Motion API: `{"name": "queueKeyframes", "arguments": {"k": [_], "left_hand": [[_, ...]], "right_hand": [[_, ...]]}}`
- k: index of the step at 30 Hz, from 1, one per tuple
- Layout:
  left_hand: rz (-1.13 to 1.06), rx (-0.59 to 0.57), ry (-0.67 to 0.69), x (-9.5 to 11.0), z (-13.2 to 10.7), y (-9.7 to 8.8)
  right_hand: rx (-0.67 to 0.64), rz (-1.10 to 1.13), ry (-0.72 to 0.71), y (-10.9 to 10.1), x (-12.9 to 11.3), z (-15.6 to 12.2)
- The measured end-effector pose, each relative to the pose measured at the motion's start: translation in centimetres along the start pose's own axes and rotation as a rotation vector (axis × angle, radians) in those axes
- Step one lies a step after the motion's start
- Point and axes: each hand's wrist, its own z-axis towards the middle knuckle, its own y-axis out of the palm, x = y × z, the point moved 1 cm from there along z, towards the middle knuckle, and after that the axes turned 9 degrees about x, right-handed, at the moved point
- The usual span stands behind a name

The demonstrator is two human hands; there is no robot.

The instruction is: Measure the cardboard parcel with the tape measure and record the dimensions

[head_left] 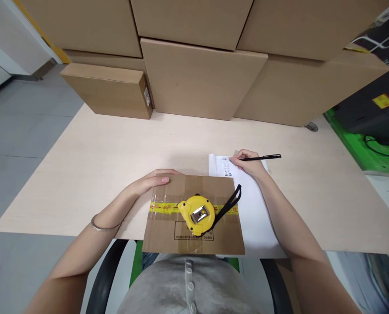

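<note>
A small cardboard box [168,237] sealed with yellow printed tape lies in front of me at the table's near edge. On its top rests a yellow tape measure [197,216] with a black wrist strap. My left hand [151,179] grips the box's far left corner, thumb on top and the other fingers along the far side. In my right hand [248,162] is a black pen [266,157], its tip end hidden by the fingers. That hand rests on white paper [256,218] bearing handwritten marks near its top; the box covers part of the sheet.
Large cardboard boxes [201,78] stand stacked along the back of the pale table [116,148]. A flatter box [116,91] sits at the back left. To the right are dark equipment [367,109] and a green surface [354,152] with a cable. Chair arms flank me.
</note>
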Motion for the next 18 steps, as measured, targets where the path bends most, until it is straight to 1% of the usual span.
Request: {"name": "queueKeyframes", "arguments": {"k": [7,11,15,18], "left_hand": [[-0.002,0.012,-0.01,0.19,-0.17,0.16],[0.007,0.014,-0.008,0.06,-0.14,0.05],[0.012,0.025,-0.012,0.13,-0.13,0.03],[0.019,0.027,-0.01,0.36,-0.16,0.14]], "right_hand": [[0.025,-0.032,-0.023,0.19,0.0,-0.02],[0.082,-0.049,-0.047,0.33,0.08,0.08],[0.071,-0.067,-0.047,0.37,0.18,0.09],[0.087,-0.078,-0.053,0.34,0.24,0.05]]}}
